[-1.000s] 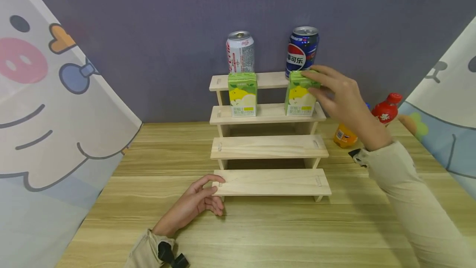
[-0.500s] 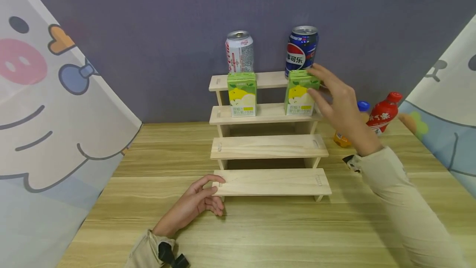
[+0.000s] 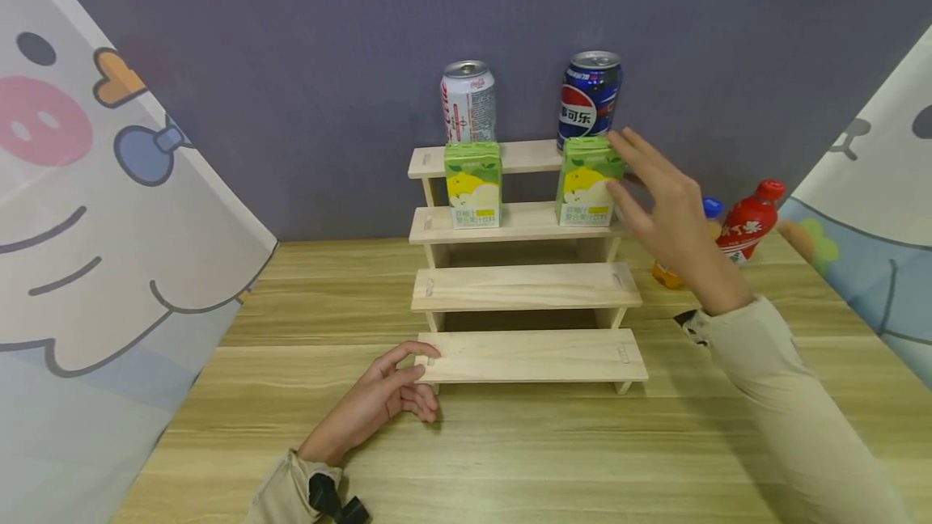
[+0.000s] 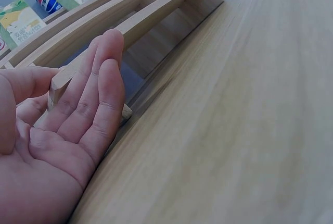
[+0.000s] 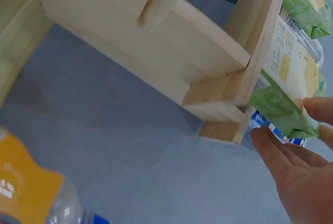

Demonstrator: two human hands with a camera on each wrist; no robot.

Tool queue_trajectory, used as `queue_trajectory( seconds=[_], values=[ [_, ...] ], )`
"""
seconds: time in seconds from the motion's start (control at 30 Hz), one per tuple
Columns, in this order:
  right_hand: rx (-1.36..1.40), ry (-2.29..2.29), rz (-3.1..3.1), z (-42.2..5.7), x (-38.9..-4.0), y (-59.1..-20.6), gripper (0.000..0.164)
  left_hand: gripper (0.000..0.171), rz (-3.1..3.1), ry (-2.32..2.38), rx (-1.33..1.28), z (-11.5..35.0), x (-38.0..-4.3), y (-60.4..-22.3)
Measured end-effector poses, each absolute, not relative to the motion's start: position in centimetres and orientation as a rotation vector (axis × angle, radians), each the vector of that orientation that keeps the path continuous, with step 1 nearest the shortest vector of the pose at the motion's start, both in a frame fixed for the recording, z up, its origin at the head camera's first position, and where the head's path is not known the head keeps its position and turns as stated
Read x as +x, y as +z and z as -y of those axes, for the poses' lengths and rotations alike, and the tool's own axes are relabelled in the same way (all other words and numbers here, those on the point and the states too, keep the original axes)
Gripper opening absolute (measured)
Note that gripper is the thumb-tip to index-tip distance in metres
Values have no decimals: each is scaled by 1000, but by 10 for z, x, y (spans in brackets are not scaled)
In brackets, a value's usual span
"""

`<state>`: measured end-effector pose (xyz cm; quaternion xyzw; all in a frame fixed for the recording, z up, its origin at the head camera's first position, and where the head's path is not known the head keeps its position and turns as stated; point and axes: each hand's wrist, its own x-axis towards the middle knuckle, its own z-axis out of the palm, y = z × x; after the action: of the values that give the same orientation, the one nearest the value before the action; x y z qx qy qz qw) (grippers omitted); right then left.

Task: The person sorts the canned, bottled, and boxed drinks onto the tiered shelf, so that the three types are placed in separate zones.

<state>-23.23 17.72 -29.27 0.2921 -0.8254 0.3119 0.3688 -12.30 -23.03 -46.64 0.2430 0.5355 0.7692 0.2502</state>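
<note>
Green carton (image 3: pixel 585 184) stands just beside uncurled right grip (image 3: pixel 662 200); left grip (image 3: pixel 383 391) pinches lowest shelf (image 3: pixel 539 356).

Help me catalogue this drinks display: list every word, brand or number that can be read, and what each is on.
"事可乐": blue can, partly turned away.
"双柚汁": left green box and right green box.
"复合果汁饮料": below that, on both.
Red lettering on the white can: too turned away to read surely.
Red bottle, orange bottle: white marks, unreadable.
Other small print: too small.
</note>
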Motion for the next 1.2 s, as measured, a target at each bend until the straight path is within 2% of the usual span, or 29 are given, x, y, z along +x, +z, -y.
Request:
queue_trajectory(
  seconds=[0.47,0.87,1.2],
  values=[
    [692,654,2137,-198,-211,-306,65,33,-1467,2094,632,233,-122,-462],
    [624,644,2190,-226,-208,-323,53,33,-1458,2103,628,236,-120,-463],
    [512,657,2269,-250,-217,-339,53,34,-1466,2093,646,231,-122,-465]
  ],
)
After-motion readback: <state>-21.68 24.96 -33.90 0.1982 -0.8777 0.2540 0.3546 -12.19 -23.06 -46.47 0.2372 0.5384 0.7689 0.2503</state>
